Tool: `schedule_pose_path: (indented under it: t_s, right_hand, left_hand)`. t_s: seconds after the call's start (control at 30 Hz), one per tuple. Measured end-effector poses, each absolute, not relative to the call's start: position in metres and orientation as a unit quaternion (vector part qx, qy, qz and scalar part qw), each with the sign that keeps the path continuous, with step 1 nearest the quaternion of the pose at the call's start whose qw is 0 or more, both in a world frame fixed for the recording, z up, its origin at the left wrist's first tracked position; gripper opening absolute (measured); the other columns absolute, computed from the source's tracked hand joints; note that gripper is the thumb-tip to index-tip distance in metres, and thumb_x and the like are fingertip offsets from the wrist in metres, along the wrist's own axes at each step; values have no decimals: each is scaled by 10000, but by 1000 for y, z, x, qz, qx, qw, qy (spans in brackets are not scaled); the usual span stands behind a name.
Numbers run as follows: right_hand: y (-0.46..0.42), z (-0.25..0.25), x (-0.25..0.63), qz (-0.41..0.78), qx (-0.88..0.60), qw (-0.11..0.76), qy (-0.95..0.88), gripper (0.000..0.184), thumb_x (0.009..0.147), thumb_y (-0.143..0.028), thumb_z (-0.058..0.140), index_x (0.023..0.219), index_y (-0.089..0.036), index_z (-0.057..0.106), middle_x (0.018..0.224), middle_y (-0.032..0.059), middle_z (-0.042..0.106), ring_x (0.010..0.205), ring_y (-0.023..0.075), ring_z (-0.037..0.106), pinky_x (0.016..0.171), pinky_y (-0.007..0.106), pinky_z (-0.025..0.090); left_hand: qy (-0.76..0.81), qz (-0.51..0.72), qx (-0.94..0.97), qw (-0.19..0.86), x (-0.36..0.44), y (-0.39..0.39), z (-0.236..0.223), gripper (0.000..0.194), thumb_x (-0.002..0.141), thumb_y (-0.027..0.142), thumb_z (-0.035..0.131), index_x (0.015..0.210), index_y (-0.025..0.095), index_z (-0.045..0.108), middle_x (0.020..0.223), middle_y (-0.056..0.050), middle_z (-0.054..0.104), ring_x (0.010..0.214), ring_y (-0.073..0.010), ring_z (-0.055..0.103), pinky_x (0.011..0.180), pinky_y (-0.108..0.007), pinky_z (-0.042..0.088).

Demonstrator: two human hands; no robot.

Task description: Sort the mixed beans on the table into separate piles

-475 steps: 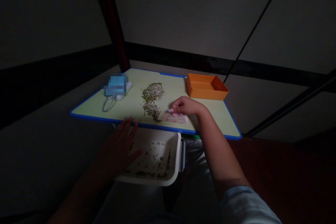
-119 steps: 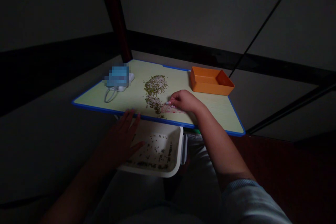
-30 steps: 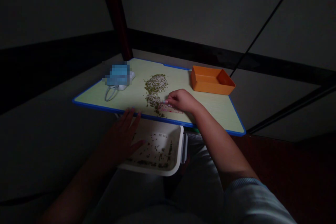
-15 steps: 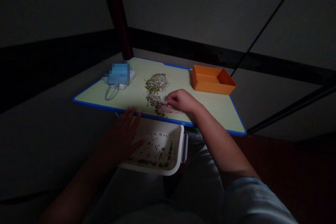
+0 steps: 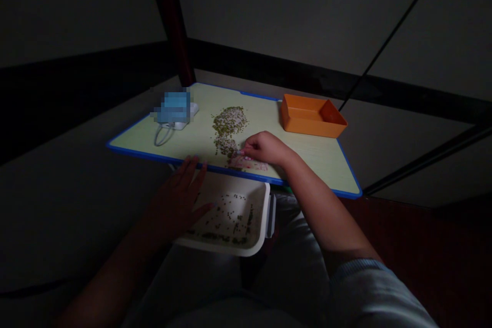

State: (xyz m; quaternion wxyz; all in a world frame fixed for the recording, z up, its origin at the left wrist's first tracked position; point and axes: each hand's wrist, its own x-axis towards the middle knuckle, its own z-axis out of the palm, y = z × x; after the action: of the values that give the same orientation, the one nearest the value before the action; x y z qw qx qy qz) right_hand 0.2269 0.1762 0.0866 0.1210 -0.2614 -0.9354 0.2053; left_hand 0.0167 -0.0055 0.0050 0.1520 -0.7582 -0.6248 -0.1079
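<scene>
The right hand curls at a pile of green beans, its grip unclear; the left hand lies open above a white tray. A careless brush could scatter beans.

Beans on board above tray

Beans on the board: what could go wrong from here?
The right hand is working right beside the green beans, so it may scatter them. The lowest beans lie near the board's blue front edge and might roll off. The pink-patterned sheet could also drag beans along. The left hand resting on that edge might tilt the board.
</scene>
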Motion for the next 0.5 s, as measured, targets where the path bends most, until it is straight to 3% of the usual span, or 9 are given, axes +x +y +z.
schedule_pose_path:
  t_s: [0.5]
  right_hand:
    - [174,88,226,199,-272,104,-936,307,835,-355,556,597,-162,566,501,-50,404,523,82,304,554,282,178]
  left_hand:
    - [-630,-108,-756,142,17,-5,5,839,810,619,392,1437,88,227,1540,-222,195,1428,-349,184,1078,-503,335]
